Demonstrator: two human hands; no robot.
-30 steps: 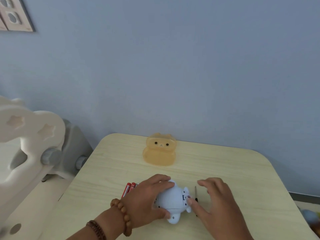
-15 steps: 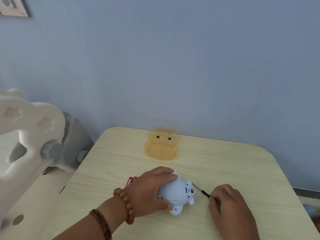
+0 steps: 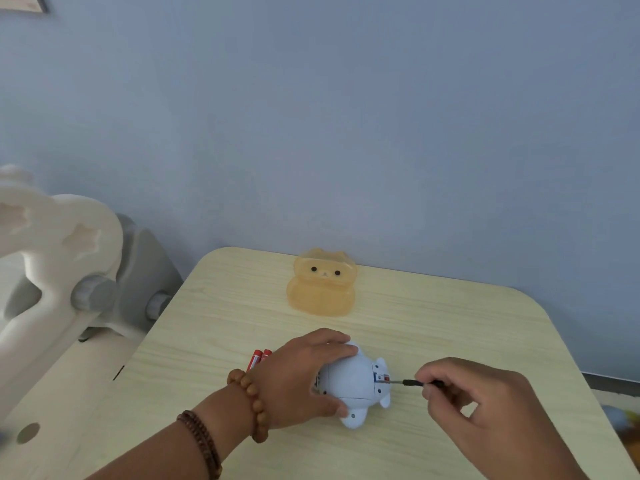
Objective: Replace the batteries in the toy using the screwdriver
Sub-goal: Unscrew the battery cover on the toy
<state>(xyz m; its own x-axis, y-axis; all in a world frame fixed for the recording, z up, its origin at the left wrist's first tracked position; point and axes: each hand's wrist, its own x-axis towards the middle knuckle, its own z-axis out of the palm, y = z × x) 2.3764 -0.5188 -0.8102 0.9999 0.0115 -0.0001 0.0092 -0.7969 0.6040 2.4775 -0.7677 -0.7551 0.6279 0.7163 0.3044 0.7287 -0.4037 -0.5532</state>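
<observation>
A pale blue toy (image 3: pixel 353 384) lies on the light wooden table (image 3: pixel 433 317), its underside turned to the right. My left hand (image 3: pixel 301 375) wraps over its left half and holds it down. My right hand (image 3: pixel 485 407) pinches a thin black screwdriver (image 3: pixel 412 382) between thumb and fingers. The screwdriver's tip touches the small red and white part on the toy's right end. Two red batteries (image 3: pixel 259 356) lie side by side just beyond my left wrist, partly hidden by the hand.
A translucent orange animal-shaped cover (image 3: pixel 322 289) stands near the table's far edge against the blue wall. A white and grey plastic chair (image 3: pixel 69 271) sits to the left of the table. Something coloured lies on the floor at the far right.
My right hand picked up the screwdriver from the table beside the toy and brought its tip to the toy's right end. My left hand stayed on the toy.
</observation>
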